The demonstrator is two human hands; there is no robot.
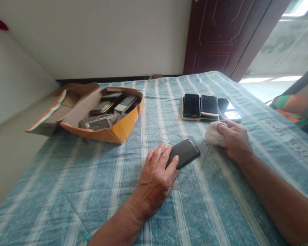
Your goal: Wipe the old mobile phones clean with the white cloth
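My left hand (159, 174) is over the near left end of a black mobile phone (187, 152), gripping it with fingers across its upper face and the thumb along the near edge. The phone's dark back seems to face up, low over the striped bedsheet. To its right, my right hand (234, 138) is closed round a crumpled white cloth (215, 134), apart from the phone. Just beyond that cloth lie stacked phones, among them a black one (191, 105), one with a gold rim (209, 105) and one with a shiny, reflecting screen (231, 110).
An open orange cardboard box (128, 126) on the left holds several old phones, its lid flap (47, 118) folded outward. A blue sheet (97, 191) with white stripes covers the surface. Behind are a wall, a dark red door (215, 37) and, at right, a colourful fabric (295, 109).
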